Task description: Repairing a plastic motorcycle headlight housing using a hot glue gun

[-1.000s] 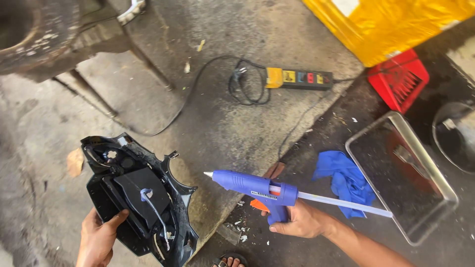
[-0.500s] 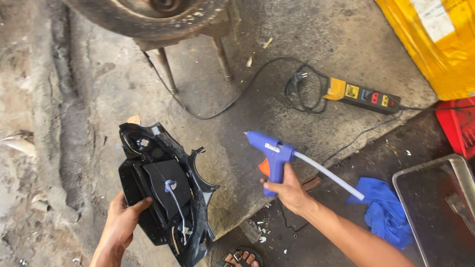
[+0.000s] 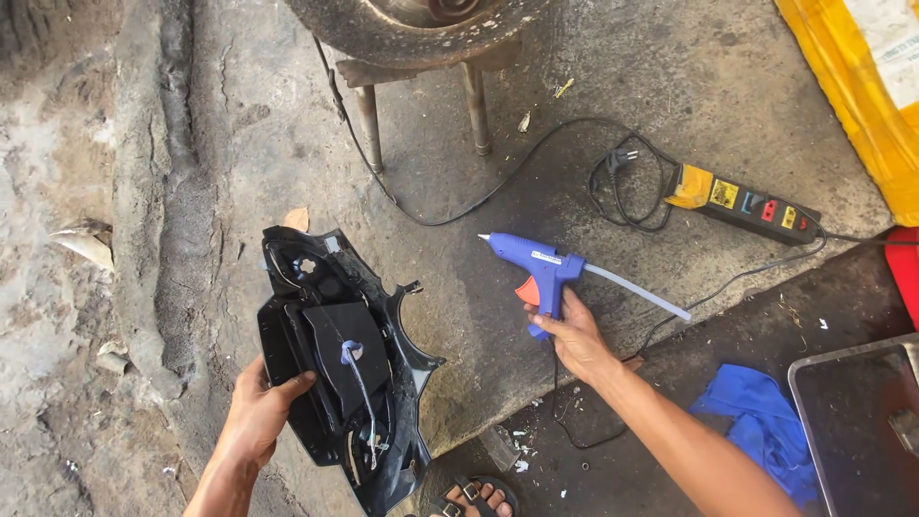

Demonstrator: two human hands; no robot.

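Gripping a blue hot glue gun (image 3: 536, 271), your right hand (image 3: 574, 337) clamps its handle; left hand (image 3: 258, 407) clasps the black plastic housing (image 3: 335, 369).

A left hand (image 3: 257, 410) grips a black plastic housing (image 3: 340, 369) above concrete. The right hand (image 3: 574, 337) holds a blue glue gun (image 3: 536, 268).

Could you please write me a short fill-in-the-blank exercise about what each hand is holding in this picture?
1. The right hand holds a ____ glue gun by its grip.
2. The left hand holds a ____ plastic panel.
3. The power strip lies on the ____ floor.

Missing words: blue; black; concrete
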